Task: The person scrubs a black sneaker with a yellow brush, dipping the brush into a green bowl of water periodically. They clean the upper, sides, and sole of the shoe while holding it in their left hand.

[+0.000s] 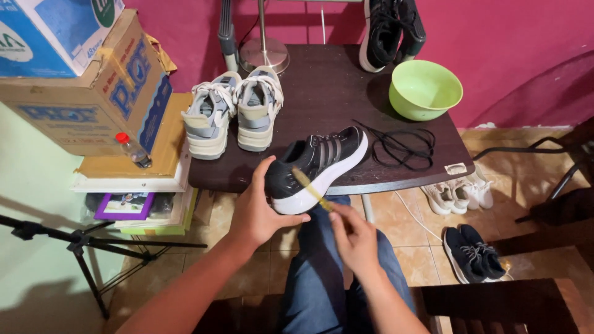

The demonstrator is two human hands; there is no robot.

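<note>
A: What are your hands doing?

B: Your left hand [257, 213] is gripping the heel of a black shoe [317, 168] with a white sole. Your fingers are wrapping under it, and your thumb is resting on top.

A: And the other one?

B: Your right hand [354, 238] is closing around a yellow brush [311, 188]. The brush is blurry, and its tip is lying against the side of the shoe.

A: Where is the shoe?

B: You are holding it up over your lap, just at the front edge of the dark surface [322, 93]. Its toe is pointing toward the black laces [399, 145].

A: What else is sitting there?

B: A grey and white pair [235, 114] is sitting at the left. A green bowl [425, 88] is sitting at the right, near another black shoe [390, 28] at the back. More shoes are lying on the floor [414, 232], a white pair [458, 193] and a dark pair [473, 253].
</note>
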